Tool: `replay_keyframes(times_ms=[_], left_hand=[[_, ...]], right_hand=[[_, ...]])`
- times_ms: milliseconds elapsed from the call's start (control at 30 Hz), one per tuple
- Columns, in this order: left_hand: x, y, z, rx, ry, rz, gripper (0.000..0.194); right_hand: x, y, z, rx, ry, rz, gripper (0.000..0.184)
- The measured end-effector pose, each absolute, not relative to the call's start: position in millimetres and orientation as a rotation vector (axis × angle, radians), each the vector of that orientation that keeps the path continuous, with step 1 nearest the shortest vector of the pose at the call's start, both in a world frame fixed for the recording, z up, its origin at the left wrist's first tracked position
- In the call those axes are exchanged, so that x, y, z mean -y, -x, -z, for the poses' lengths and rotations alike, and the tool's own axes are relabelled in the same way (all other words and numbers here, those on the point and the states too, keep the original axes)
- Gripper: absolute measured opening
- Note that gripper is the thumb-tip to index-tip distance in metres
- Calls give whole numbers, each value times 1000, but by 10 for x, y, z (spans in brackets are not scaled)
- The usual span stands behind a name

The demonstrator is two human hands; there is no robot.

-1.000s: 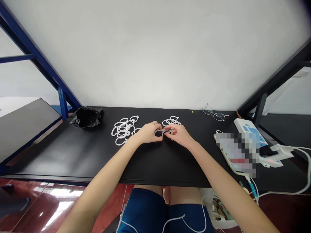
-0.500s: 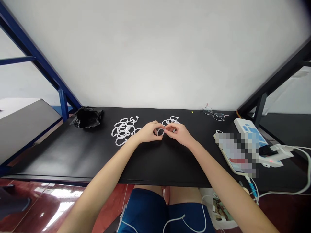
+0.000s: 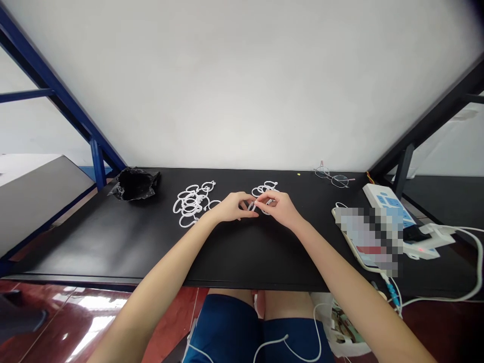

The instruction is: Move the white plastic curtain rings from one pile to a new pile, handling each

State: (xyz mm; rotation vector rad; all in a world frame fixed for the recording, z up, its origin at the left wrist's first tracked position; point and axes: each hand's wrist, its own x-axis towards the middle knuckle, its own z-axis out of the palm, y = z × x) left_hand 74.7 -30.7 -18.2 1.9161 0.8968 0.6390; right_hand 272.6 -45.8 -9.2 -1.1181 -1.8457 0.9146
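Note:
My left hand point(image 3: 231, 206) and my right hand point(image 3: 279, 207) meet over the middle of the black table point(image 3: 113, 237). Both pinch one small white plastic ring point(image 3: 252, 205) between their fingertips, just above the tabletop. A pile of several white rings point(image 3: 191, 201) lies to the left of my left hand. A smaller cluster of white rings point(image 3: 265, 189) lies just behind my right hand.
A crumpled black bag point(image 3: 134, 182) sits at the back left. Eyeglasses point(image 3: 333, 177) lie at the back right. A phone, a white and blue device point(image 3: 389, 201) and white cables point(image 3: 454, 297) crowd the right end. Blue frame posts point(image 3: 94, 161) stand at left.
The ring has turned between my fingertips from flat to more edge-on. My hands have stayed close together with only small finger movements.

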Motion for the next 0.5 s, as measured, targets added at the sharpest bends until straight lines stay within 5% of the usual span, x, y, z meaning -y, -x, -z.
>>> replay_keyframes(times_ms=[500], left_hand=[[324, -784, 158, -780, -1700, -475, 45]], right_hand=[[476, -2740, 68, 1942, 1138, -955, 12]])
